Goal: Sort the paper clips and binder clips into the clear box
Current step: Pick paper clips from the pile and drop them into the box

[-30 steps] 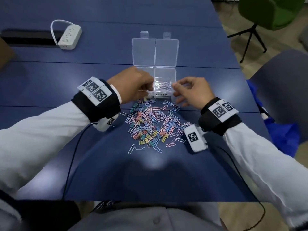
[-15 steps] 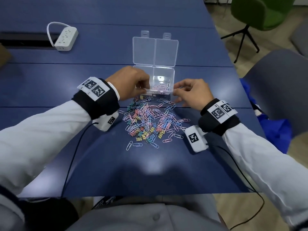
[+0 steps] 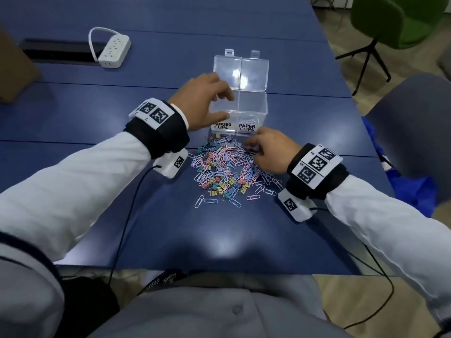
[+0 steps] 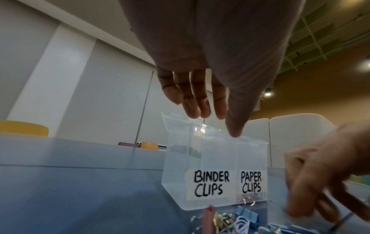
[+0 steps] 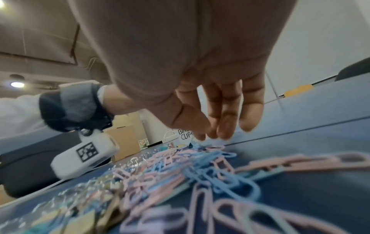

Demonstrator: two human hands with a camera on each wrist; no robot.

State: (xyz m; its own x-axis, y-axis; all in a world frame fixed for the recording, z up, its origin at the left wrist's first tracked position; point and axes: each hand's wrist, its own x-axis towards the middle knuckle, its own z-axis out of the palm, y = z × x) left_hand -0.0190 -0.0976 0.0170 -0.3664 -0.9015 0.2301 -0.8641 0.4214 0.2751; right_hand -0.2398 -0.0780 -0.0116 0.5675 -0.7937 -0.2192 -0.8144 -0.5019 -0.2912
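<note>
The left hand [image 3: 203, 101] hovers slack-fingered and empty over the clear box [image 3: 240, 103], at its left "binder clips" half. The right hand [image 3: 268, 148] reaches relaxed fingers into the far right of the clip pile [image 3: 227, 169] just near of the box; whether they pinch anything cannot be told. Paper clips are light, slick and likely to tangle, so pinching one loop end seems best.

Clear box [image 3: 251, 111] sits on the table [image 3: 170, 230], lid laid flat behind it; compartment w/ binder label on its left, paper label on its right, some paper clips in the right one. Pile of clips [image 3: 227, 169] just in front of box. Left hand [image 3: 202, 103] over box's left compartment, right hand [image 3: 268, 150] on the pile near box's front-right; power strip [image 3: 114, 51] well behind-left of box.
</note>
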